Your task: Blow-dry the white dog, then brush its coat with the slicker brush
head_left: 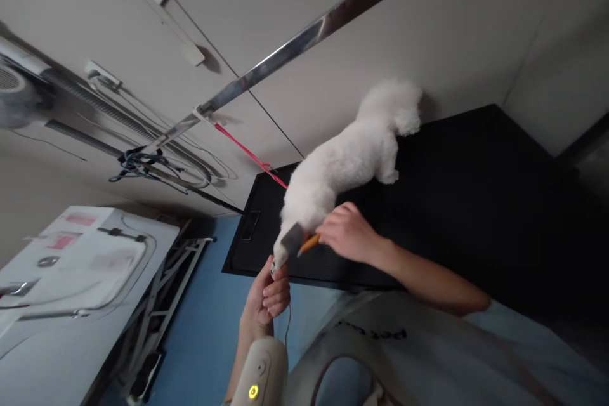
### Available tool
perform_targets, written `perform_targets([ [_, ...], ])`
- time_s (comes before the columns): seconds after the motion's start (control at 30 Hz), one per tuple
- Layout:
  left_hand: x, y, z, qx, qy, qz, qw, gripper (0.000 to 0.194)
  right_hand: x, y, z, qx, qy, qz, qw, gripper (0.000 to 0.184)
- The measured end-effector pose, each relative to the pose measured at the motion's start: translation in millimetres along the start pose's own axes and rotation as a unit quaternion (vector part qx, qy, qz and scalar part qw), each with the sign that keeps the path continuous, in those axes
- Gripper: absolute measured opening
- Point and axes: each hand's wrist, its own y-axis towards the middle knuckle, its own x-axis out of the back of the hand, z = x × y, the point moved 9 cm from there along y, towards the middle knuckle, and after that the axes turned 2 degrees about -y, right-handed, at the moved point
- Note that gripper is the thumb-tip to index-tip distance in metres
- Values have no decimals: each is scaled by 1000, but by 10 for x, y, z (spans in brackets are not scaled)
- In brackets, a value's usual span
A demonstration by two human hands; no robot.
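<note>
A white dog (342, 162) stands on a black grooming table (457, 203), its body running from upper right to lower left. My left hand (269, 295) is closed around the end of one outstretched leg, with the dark-marked paw tip (277, 261) at the fingers. In my closed right hand (349, 231) is the orange handle of a slicker brush (292, 239). The grey brush head lies against the fur of that leg, just above my left fingers. Which leg it is I cannot tell.
A metal bar (285, 54) crosses overhead, with a red strap (245, 152) running down to the dog. To the left stand a white tub (90, 273) and a folding metal frame (166, 285). A beige device (261, 371) with a yellow light is near my left forearm.
</note>
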Motion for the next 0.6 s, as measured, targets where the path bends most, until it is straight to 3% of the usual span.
perform_targets([
  [0.1, 112, -14, -9, 14, 40, -23, 999, 43, 90, 31, -221, -97, -41, -44, 993, 19],
  [0.23, 160, 9, -47, -21, 29, -6, 999, 47, -123, 109, -285, -14, 14, -7, 1000, 12],
  [0.27, 167, 13, -61, -36, 17, 3, 999, 46, -182, 122, -412, -16, 30, 5, 999, 10],
  [0.33, 207, 17, -75, -58, -4, 19, 998, 45, -208, 112, -869, -95, 25, 0, 995, 12],
  [0.4, 285, 18, -99, -76, -11, 27, 997, 44, -117, 20, -1354, -206, -21, -38, 978, 16],
  [0.47, 389, 14, -175, -104, -4, 25, 994, 45, -10, -78, -1599, -262, -68, -82, 959, 18],
  [0.6, 586, 14, -418, -117, 75, -12, 990, 51, -85, -64, -1590, -194, -40, -79, 977, 14],
])
